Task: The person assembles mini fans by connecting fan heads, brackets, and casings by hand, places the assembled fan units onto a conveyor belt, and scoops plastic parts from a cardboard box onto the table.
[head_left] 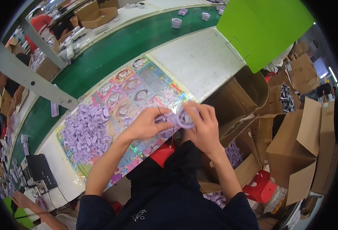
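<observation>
My left hand (146, 123) is closed on a lavender plastic part (166, 120), with a thin dark wire hanging below it. A round lavender ring-shaped piece (184, 118) sits in the closed fingers of my right hand (205, 129). The two pieces meet or nearly touch over the front edge of a colourful printed sheet (132, 91); motion blur hides whether they are joined. On the sheet, left of my left hand, lies a heap of small lavender plastic parts (86, 133).
Beyond the white table (194, 57) runs a green conveyor belt (111, 50) carrying round lavender pieces (176, 23). A bright green panel (261, 30) stands at the far right. Cardboard boxes (291, 153) and a red stool (260, 187) are at my right. Another person's hand (22, 201) is at lower left.
</observation>
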A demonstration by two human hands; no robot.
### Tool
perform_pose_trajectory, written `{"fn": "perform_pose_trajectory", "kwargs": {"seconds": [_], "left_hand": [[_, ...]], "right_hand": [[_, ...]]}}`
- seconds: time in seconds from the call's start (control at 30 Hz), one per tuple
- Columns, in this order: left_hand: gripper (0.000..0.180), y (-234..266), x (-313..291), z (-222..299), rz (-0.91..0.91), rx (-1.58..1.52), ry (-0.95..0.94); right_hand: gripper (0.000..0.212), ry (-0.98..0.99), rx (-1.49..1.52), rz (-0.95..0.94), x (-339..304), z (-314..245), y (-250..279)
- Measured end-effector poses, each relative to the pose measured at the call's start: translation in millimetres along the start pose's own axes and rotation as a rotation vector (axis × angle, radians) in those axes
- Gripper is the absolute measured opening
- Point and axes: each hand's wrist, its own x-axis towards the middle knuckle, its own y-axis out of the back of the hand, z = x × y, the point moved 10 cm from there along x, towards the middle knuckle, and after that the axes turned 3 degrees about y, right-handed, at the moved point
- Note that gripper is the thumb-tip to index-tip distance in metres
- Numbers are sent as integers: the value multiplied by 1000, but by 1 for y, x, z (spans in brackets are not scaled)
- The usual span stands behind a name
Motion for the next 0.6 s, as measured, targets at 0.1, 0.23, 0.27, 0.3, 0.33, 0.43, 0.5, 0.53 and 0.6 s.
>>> {"fn": "perform_pose_trajectory", "kwargs": {"seconds": [0.1, 0.23, 0.27, 0.3, 0.33, 0.43, 0.5, 0.53, 0.6], "left_hand": [[35, 42, 16, 6, 98, -130, -60], [35, 133, 44, -10, 454, -60, -34], [32, 163, 53, -24, 558, -65, -37], [26, 189, 63, -28, 671, -45, -84], [25, 213, 63, -34, 746, -49, -75], [36, 307, 60, -73, 1008, 30, 30], [38, 353, 59, -108, 1094, 56, 242], [36, 372, 60, -128, 1066, -11, 322], [36, 403, 48, -145, 1178, 62, 410]], "right_hand": [[67, -209, 162, 116, 14, 45, -22], [52, -392, 407, -59, 17, 76, -113], [47, -381, 403, -109, 12, 76, -140], [42, -377, 386, -160, 6, 76, -159], [38, -265, 189, -94, 9, 58, -156], [30, -197, 44, 4, 13, 35, -148], [27, -230, 79, 34, 6, 45, -148], [26, -244, 89, 23, 6, 46, -150], [25, -266, 98, 19, 8, 45, -151]]}}
